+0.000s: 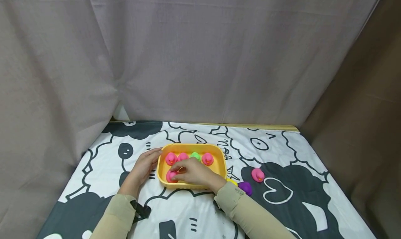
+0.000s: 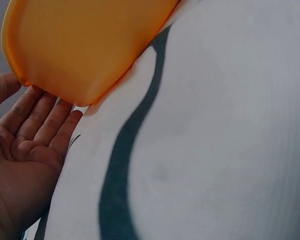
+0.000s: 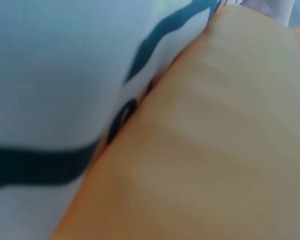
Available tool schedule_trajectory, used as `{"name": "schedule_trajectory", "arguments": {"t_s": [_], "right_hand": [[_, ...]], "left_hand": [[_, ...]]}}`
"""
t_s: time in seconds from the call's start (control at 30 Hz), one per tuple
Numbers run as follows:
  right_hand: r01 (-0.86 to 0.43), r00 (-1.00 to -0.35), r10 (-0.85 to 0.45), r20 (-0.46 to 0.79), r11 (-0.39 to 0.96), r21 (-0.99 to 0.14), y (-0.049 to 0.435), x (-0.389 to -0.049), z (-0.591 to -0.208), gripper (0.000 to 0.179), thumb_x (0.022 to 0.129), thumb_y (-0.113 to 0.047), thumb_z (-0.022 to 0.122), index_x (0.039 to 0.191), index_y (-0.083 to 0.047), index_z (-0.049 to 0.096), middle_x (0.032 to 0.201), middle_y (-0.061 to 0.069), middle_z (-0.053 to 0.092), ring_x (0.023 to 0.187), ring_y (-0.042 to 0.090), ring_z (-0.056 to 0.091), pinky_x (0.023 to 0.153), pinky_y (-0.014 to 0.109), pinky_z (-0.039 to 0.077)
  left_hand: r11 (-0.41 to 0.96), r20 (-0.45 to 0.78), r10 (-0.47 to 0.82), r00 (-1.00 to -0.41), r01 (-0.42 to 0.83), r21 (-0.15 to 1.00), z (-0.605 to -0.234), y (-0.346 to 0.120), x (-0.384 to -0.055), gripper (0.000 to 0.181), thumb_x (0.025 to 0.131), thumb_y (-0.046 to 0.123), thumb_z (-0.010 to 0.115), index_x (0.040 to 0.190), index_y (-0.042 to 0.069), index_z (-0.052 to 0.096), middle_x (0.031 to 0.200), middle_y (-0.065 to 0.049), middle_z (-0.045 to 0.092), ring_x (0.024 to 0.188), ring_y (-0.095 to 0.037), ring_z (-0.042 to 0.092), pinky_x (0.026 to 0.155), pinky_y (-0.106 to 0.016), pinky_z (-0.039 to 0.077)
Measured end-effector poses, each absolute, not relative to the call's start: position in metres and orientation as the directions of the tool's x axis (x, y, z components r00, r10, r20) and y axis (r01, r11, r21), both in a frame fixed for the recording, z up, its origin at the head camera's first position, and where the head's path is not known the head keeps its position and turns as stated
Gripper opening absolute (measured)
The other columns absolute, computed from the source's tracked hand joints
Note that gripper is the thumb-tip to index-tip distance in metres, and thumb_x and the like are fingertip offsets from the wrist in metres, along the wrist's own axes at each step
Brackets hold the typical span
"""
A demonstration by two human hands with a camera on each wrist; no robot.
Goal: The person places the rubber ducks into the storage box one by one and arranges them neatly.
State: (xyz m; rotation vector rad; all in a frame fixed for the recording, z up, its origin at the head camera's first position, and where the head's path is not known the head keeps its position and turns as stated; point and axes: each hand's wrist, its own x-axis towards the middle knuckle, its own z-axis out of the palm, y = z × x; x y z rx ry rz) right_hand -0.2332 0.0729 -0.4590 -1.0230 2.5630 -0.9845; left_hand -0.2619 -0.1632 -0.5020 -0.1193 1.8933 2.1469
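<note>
Several small rubber ducks lie in a yellow tray (image 1: pixel 219 169). A pink duck (image 1: pixel 171 159), a second pink duck (image 1: pixel 183 156), a green duck (image 1: pixel 195 155) and another pink duck (image 1: pixel 207 159) form its far row. My right hand (image 1: pixel 194 172) reaches over the near side, its fingertips pinching a pink duck (image 1: pixel 170 176) by the near left corner. At the tray's left end my left hand (image 1: pixel 146 165) holds the rim. In the left wrist view, that hand's fingers (image 2: pixel 50 120) touch the end wall, the thumb at the rim. The right wrist view shows only the tray's outer wall (image 3: pixel 205 130).
Right of the tray, on the black-and-white patterned cloth (image 1: pixel 194 211), lie a pink duck (image 1: pixel 258 175), a purple object (image 1: pixel 245 188) and a yellow one (image 1: pixel 232 182), partly behind the right sleeve. Grey curtains (image 1: pixel 200 58) stand behind the table.
</note>
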Motion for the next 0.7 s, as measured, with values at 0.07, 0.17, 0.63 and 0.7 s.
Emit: {"name": "schedule_trajectory", "arguments": {"t_s": [0.07, 0.17, 0.63, 0.7], "right_hand": [[-0.518, -0.742, -0.669, 0.046, 0.529, -0.672, 0.075, -0.232, -0.458, 0.024, 0.090, -0.035, 0.077, 0.112, -0.025, 0.076, 0.099, -0.020, 0.070, 0.091, 0.002, 0.061, 0.083, 0.019, 0.052], [-0.478, -0.755, -0.655, 0.032, 0.515, -0.711, 0.080, -0.230, -0.455, 0.025, 0.090, -0.036, 0.076, 0.113, -0.025, 0.076, 0.102, -0.018, 0.071, 0.095, 0.005, 0.063, 0.085, 0.021, 0.053], [-0.428, -0.811, -0.581, 0.064, 0.517, -0.741, 0.127, -0.231, -0.434, 0.031, 0.090, -0.041, 0.075, 0.116, -0.024, 0.076, 0.112, -0.002, 0.073, 0.103, 0.013, 0.065, 0.093, 0.040, 0.055], [-0.421, -0.827, -0.557, 0.081, 0.517, -0.746, 0.138, -0.231, -0.433, 0.028, 0.090, -0.041, 0.075, 0.113, -0.026, 0.076, 0.112, 0.000, 0.073, 0.101, 0.013, 0.065, 0.092, 0.040, 0.056]], "left_hand": [[-0.110, -0.239, 0.153, -0.959, -0.257, 0.960, -0.502, -0.163, -0.262, 0.047, 0.097, 0.037, 0.065, 0.136, 0.011, 0.063, 0.139, -0.005, 0.060, 0.129, -0.020, 0.057, 0.104, -0.030, 0.049], [-0.123, -0.238, 0.154, -0.959, -0.258, 0.958, -0.503, -0.163, -0.262, 0.047, 0.097, 0.036, 0.065, 0.136, 0.010, 0.063, 0.139, -0.005, 0.061, 0.128, -0.019, 0.058, 0.103, -0.029, 0.049], [-0.127, -0.214, 0.154, -0.965, -0.234, 0.964, -0.506, -0.163, -0.263, 0.049, 0.097, 0.035, 0.065, 0.137, 0.007, 0.061, 0.140, -0.008, 0.060, 0.129, -0.021, 0.057, 0.104, -0.031, 0.049], [-0.131, -0.219, 0.151, -0.964, -0.239, 0.962, -0.506, -0.163, -0.263, 0.050, 0.096, 0.036, 0.066, 0.137, 0.007, 0.062, 0.139, -0.008, 0.061, 0.129, -0.021, 0.057, 0.103, -0.031, 0.049]]}}
